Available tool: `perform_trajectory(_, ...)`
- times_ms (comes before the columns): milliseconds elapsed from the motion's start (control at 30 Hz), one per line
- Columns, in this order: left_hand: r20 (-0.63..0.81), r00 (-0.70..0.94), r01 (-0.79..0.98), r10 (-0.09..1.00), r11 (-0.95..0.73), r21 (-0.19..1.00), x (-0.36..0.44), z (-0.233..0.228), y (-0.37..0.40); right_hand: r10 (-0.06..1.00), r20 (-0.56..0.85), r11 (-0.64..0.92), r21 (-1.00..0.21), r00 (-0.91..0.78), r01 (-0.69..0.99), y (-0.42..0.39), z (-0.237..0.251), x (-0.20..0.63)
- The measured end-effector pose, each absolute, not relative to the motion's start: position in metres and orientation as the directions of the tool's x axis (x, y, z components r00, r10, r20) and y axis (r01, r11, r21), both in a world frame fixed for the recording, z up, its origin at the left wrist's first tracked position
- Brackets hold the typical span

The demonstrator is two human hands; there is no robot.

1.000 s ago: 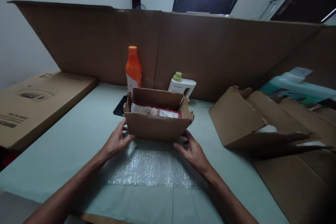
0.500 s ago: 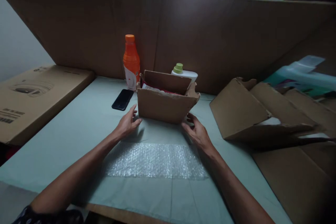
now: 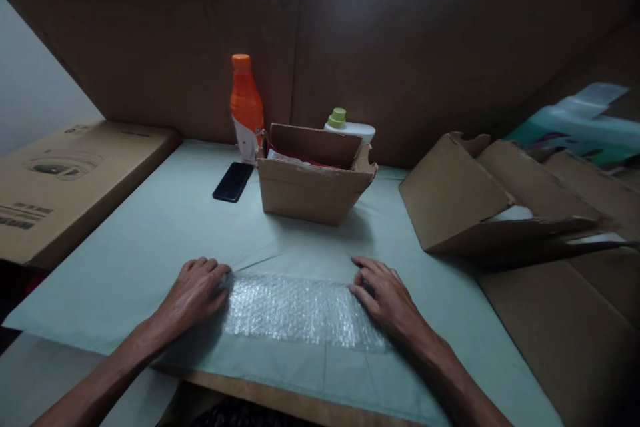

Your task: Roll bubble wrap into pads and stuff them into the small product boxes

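A flat strip of clear bubble wrap [image 3: 290, 310] lies on the cloth-covered table in front of me. At its left end rests my left hand [image 3: 195, 290], palm down, thumb apart from the bent fingers. Over the far right end of the wrap is my right hand [image 3: 387, 293], its fingers loosely curved and apart. Neither hand lifts the wrap, and both look open. Beyond the hands stands a small open cardboard box [image 3: 305, 190], with something red and white showing inside.
An orange bottle [image 3: 246, 110] and a white bottle with a green cap [image 3: 357, 130] stand behind the box. A black phone [image 3: 233, 182] lies left of it. A large flat carton [image 3: 75, 173] is at left; a divided cardboard box [image 3: 457, 193] and a teal bottle [image 3: 565, 123] are at right.
Both hands have come back from the sides of the small box toward me, down to the two ends of the bubble wrap. The box stays in place. My view has tilted slightly downward.
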State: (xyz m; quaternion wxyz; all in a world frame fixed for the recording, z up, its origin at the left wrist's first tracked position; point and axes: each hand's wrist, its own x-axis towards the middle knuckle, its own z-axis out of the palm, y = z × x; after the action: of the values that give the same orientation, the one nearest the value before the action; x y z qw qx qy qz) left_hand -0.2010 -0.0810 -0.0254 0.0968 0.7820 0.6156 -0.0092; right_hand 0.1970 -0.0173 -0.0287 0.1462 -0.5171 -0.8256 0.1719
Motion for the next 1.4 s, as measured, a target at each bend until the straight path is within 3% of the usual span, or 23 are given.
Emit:
perform_trajectory(100, -0.143, 0.335, 0.938, 0.931, -0.317, 0.138, -0.205, -0.011, -0.066, 0.930, -0.029, 0.297, -0.530, -0.367, 0.795, -0.054, -0.021, 0.195)
perform_trajectory(267, 0.161, 0.495, 0.862, 0.854, -0.506, 0.033, -0.167, 0.001, -0.001, 0.873, -0.256, 0.072, -0.774, -0.414, 0.629, -0.125, -0.026, 0.176)
perform_trajectory(433, 0.312, 0.534, 0.802, 0.786, -0.588, 0.106, -0.101, -0.016, 0.038, 0.821, -0.366, -0.012, -0.778, -0.438, 0.628, -0.173, -0.036, 0.152)
perform_trajectory(567, 0.378, 0.499, 0.779, 0.780, -0.595, 0.198, -0.095, -0.025, 0.002, 0.812, -0.390, -0.068, -0.803, -0.434, 0.592, -0.188, -0.029, 0.148)
perform_trajectory(633, 0.349, 0.502, 0.703, 0.791, -0.608, 0.369, -0.114, -0.022, -0.037, 0.767, -0.435, -0.174, -0.849, -0.472, 0.499, -0.190, -0.026, 0.149)
perform_trajectory(667, 0.314, 0.506, 0.618, 0.804, -0.591, 0.518, -0.125, -0.019, -0.060, 0.730, -0.459, -0.251, -0.869, -0.506, 0.426, -0.190, -0.025, 0.149)
perform_trajectory(733, 0.174, 0.516, 0.391, 0.839, -0.412, 0.823, -0.148, -0.012, -0.107, 0.672, -0.472, -0.404, -0.879, -0.571, 0.252, -0.187, -0.024, 0.147)
perform_trajectory(767, 0.111, 0.526, 0.281, 0.843, -0.296, 0.913, -0.156, -0.010, -0.129, 0.670, -0.461, -0.462, -0.872, -0.582, 0.160, -0.184, -0.024, 0.144)
perform_trajectory(867, -0.015, 0.487, 0.164, 0.873, -0.074, 0.984, -0.157, -0.009, -0.177, 0.735, -0.428, -0.548, -0.832, -0.526, -0.087, -0.174, -0.020, 0.132)
perform_trajectory(1033, -0.115, 0.061, 0.371, 0.991, 0.085, 0.925, -0.117, -0.026, -0.181, 0.777, -0.472, -0.600, -0.756, -0.417, -0.263, -0.158, -0.018, 0.118)
perform_trajectory(1100, -0.071, 0.028, 0.403, 0.997, 0.054, 0.914, -0.106, -0.031, -0.171, 0.800, -0.463, -0.568, -0.788, -0.380, -0.236, -0.157, -0.022, 0.120)
perform_trajectory(1167, -0.009, 0.096, 0.435, 0.995, -0.034, 0.900, -0.104, -0.032, -0.165, 0.822, -0.438, -0.510, -0.851, -0.364, -0.127, -0.156, -0.024, 0.125)
perform_trajectory(1267, 0.032, 0.324, 0.461, 0.946, -0.188, 0.867, -0.111, -0.020, -0.165, 0.831, -0.381, -0.347, -0.925, -0.405, 0.157, -0.152, -0.016, 0.138)
perform_trajectory(1400, -0.018, 0.671, 0.410, 0.741, -0.351, 0.842, -0.128, 0.008, -0.160, 0.763, -0.322, -0.014, -0.875, -0.560, 0.484, -0.134, 0.013, 0.158)
